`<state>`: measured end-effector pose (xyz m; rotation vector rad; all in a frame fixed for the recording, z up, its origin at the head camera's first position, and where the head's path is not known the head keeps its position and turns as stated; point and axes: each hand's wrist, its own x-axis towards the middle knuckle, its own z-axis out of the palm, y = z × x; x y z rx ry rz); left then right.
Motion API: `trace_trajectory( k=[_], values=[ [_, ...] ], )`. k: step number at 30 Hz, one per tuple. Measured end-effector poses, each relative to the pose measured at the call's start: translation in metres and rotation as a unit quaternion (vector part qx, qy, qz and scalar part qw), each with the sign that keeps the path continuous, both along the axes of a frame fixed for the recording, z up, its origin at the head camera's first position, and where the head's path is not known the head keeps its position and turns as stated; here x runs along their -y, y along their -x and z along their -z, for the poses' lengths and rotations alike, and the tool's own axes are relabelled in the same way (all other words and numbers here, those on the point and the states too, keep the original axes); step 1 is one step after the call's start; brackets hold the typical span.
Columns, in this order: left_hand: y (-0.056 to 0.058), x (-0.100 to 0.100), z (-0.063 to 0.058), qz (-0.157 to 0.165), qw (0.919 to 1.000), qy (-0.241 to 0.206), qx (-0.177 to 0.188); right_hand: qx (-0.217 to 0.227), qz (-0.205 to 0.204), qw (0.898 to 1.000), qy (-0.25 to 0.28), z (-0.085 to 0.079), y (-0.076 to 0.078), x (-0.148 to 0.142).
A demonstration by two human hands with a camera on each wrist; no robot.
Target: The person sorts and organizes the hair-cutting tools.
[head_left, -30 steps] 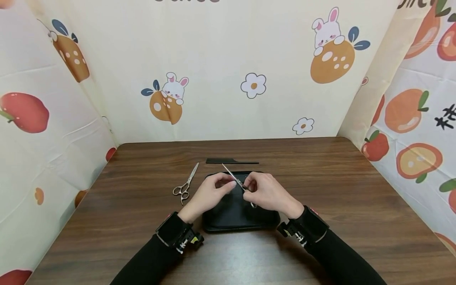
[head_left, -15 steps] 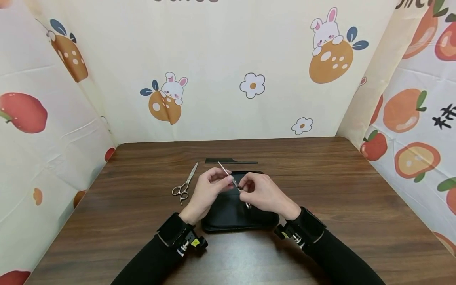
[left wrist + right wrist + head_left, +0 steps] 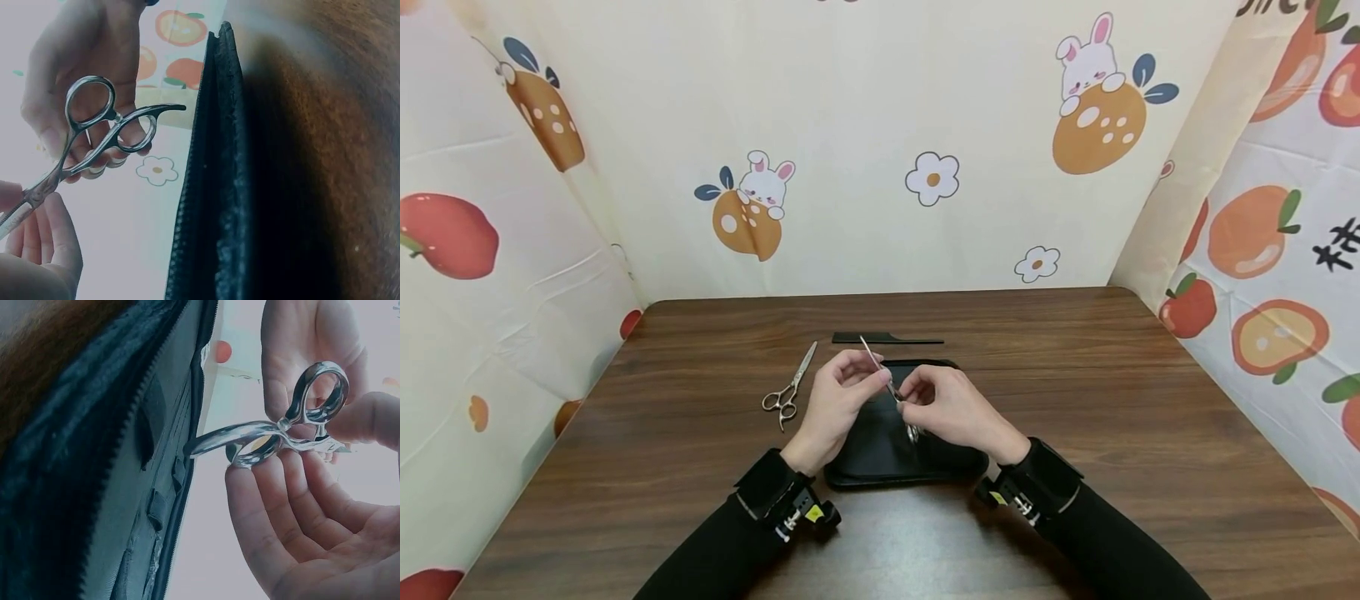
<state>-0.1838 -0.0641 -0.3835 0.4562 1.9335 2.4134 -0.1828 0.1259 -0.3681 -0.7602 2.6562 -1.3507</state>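
A silver pair of scissors (image 3: pixel 892 390) is held slanting over a black zippered case (image 3: pixel 880 467), tips pointing away and to the left. My left hand (image 3: pixel 837 398) pinches the blades between thumb and fingers. My right hand (image 3: pixel 958 408) pinches the shanks just above the finger rings, which hang below it. From the left wrist, both rings and the curved finger rest of the scissors (image 3: pixel 112 128) show beside the case edge. The right wrist view has the finger rest in front of the unzipped case (image 3: pixel 156 487), where small dark loops line the inside.
A second pair of silver scissors (image 3: pixel 792 390) lies on the wooden table (image 3: pixel 700 467) left of the case. Behind the case lies a black comb (image 3: pixel 865 338) with a thin tail. Fruit-printed cloth (image 3: pixel 850 167) walls in the back and sides.
Both hands have shifted slightly left with the scissors. The ring end has swung left, so the scissors stand steeper in the head view.
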Motion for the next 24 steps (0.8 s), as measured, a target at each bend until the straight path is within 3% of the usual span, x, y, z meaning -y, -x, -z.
trace_trajectory(
  k=[13,24],
  values=[
    [0.006,0.001,0.007,-0.037,0.9979,-0.043,-0.033,-0.007,-0.02,0.999,0.026,0.001,0.001,0.0],
    [0.012,0.01,0.004,-0.057,0.9972,-0.031,-0.037,-0.023,-0.066,0.995,-0.072,0.001,0.012,-0.017]
  ],
)
